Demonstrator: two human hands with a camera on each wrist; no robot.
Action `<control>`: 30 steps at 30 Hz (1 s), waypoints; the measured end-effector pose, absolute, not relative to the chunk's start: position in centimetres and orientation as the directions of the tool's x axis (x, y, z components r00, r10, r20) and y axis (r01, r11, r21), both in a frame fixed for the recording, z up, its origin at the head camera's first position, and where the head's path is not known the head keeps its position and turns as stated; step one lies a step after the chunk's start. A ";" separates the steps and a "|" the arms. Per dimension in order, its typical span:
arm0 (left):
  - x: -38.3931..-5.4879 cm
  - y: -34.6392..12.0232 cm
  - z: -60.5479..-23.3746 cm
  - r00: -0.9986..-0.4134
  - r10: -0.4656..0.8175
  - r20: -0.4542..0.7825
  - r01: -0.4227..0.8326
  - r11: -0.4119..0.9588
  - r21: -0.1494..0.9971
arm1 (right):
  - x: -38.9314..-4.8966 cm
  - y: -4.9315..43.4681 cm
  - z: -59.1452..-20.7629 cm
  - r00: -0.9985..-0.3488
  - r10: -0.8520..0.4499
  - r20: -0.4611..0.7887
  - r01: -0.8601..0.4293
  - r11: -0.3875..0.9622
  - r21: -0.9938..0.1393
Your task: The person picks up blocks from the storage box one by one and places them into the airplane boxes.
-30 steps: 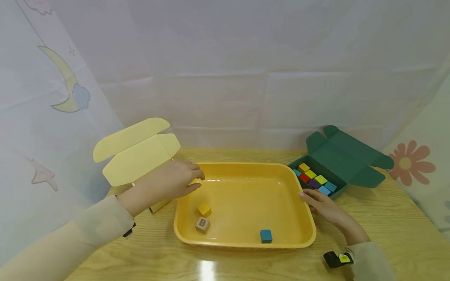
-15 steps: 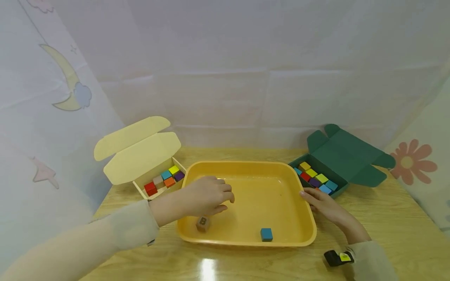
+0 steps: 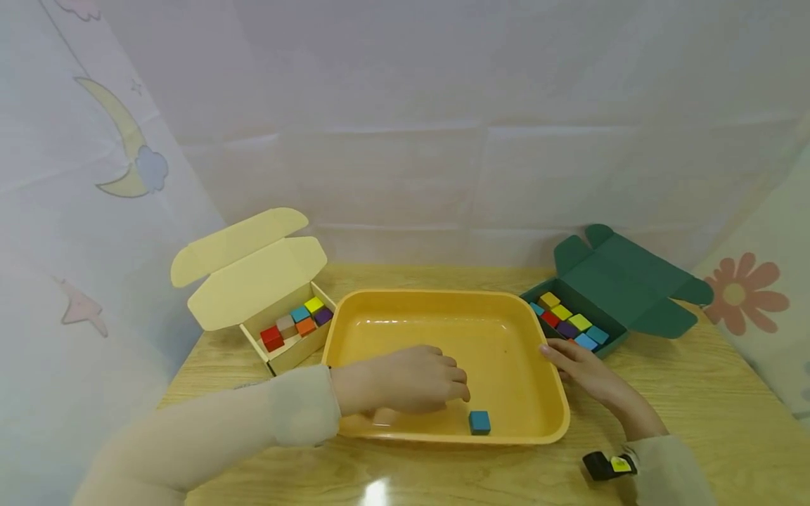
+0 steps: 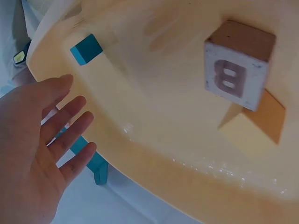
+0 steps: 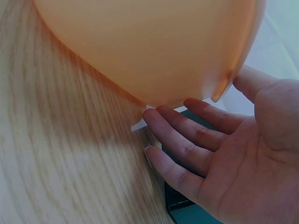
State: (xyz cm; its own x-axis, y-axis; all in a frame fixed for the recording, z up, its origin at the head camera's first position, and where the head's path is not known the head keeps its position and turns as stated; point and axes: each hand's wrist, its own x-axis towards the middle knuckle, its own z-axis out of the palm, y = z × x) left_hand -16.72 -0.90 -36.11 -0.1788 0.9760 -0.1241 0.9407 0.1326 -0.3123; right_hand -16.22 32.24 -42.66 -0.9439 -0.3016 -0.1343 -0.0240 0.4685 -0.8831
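My left hand [image 3: 414, 379] hovers over the yellow plastic tray [image 3: 436, 292], its fingers loosely bent and holding nothing. Just right of its fingertips, a blue cube [image 3: 479, 423] sits near the tray's front wall. The left wrist view also has a wooden letter block marked B [image 4: 229, 77] and a yellow cube [image 4: 273, 116] in the tray; my left arm hides both in the head view. At the tray's right side, my right hand [image 3: 588, 376] grips the rim, thumb over the edge and fingers against the outer wall.
A pale yellow box [image 3: 291, 360] with its lid up stands left of the tray, containing several coloured cubes. An open dark green box [image 3: 633, 281] with several cubes is at the right, close behind my right hand. The wooden table [image 3: 715, 393] lies under everything.
My left hand has moved from beside the pale yellow box rightward and forward across the tray toward the blue cube, uncovering the cubes in that box. My right hand stays on the rim.
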 end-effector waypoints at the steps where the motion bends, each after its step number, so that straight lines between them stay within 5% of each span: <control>1: -16.7 -0.6 -36.2 -0.175 0.976 -0.128 0.938 0.125 -0.324 | -16.2 32.2 -42.7 -0.945 -0.298 -0.136 -0.021 0.471 -0.882; 30: -16.2 5.5 -38.5 -0.148 0.927 -0.346 0.977 0.082 -0.197 | -16.2 32.2 -42.7 -0.949 -0.280 -0.146 -0.012 0.493 -0.870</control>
